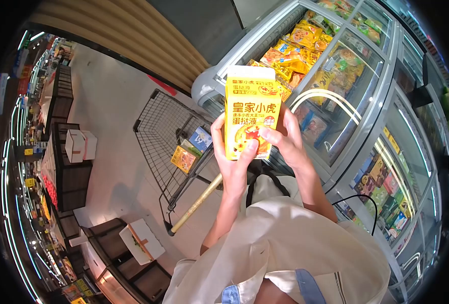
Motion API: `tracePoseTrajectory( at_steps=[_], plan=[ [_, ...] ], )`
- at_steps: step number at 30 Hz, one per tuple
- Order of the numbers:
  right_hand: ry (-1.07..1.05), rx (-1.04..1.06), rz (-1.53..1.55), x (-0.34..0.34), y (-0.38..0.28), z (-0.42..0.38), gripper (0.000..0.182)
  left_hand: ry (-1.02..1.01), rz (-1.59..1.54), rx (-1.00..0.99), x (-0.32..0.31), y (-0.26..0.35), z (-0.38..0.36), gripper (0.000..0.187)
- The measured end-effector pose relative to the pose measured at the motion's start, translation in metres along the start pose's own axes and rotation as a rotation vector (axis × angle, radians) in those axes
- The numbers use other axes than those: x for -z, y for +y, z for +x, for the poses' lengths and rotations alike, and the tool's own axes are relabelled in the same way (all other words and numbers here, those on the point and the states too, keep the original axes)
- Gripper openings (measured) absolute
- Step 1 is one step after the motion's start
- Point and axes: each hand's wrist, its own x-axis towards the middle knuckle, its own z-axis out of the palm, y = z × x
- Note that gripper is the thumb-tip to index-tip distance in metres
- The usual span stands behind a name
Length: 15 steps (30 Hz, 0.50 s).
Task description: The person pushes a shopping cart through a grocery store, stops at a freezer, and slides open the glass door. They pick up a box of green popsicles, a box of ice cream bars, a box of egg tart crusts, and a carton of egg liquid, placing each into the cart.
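I see yellow carton [250, 114] upright, gripped by both hands. Left hand [230, 152] wraps carton's left edge and lower front, thumb across bottom of printed face. Right hand [285, 139] clasps right side, thumb pressed on front beside left thumb. Shopping cart [166, 137] sits just left of left hand, holding small packets [191, 149]. Glass-lidded freezer [336, 101] lies beyond and right of right hand, full of bagged goods. White boxes [141, 240] rest on dark crates, well left.
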Motion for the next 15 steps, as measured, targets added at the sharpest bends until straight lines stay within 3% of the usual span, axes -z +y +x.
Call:
tracePoseTrajectory(
  at_steps=[15],
  plan=[
    [-0.039, 0.039, 0.048, 0.003, -0.016, -0.006, 0.077, -0.125, 0.150, -0.053, -0.005, 0.003, -0.003, 0.081]
  ],
)
